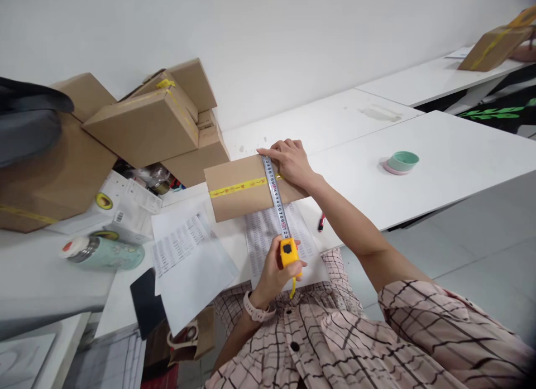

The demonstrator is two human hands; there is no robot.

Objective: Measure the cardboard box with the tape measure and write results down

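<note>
A cardboard box (pixel 238 202) with yellow printed packing tape lies in front of me, partly over a printed sheet (pixel 307 260). Across its top runs the extended metal blade (pixel 277 202) of a yellow tape measure (pixel 288 251). My left hand (pixel 274 269), near my lap, is wrapped around the tape measure's case. At the far edge of the box, my right hand (pixel 291 163) holds the blade's end with the index finger stretched to its tip. The right palm and other fingers rest on the box, and some fingertips are hidden.
Several cardboard boxes (pixel 142 129) are stacked at the left, beside a mint-green bottle (pixel 106 252) and loose papers (pixel 192 283). A red-and-black pen (pixel 321 222) lies right of the sheet. Farther right stands a green bowl (pixel 402 161). Another person's arm and box (pixel 492 48) show at far right.
</note>
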